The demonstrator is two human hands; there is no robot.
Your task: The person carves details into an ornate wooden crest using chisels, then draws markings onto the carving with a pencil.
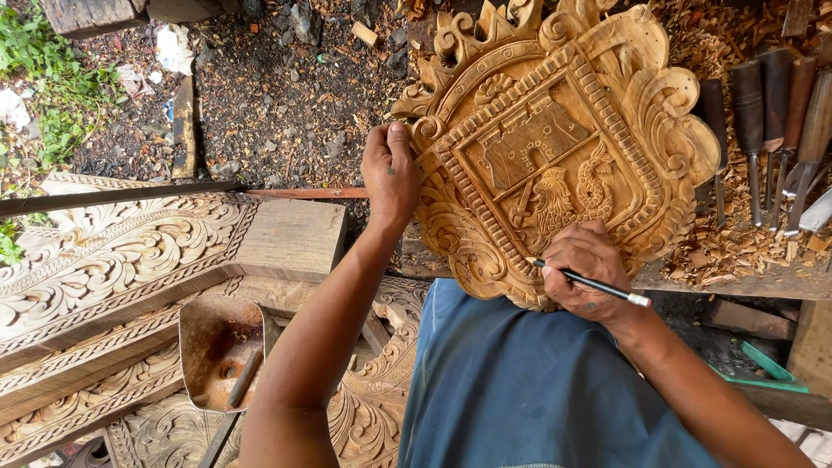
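A large carved wooden shield (555, 130) with scrolls, a bird and a castle in relief rests on the workbench, its lower end over my lap. My left hand (390, 173) grips the shield's left edge, thumb up along the rim. My right hand (582, 270) holds a black pencil (598, 284) at the shield's lower edge, the tip touching the wood near the bird carving.
Several wood-handled chisels (771, 121) lie among wood shavings on the bench (737, 279) at right. Carved wooden panels (113, 260) are stacked at left, with a rusty metal scoop (217, 347) on them. Dark dirt ground (286, 95) and green plants (43, 87) lie beyond.
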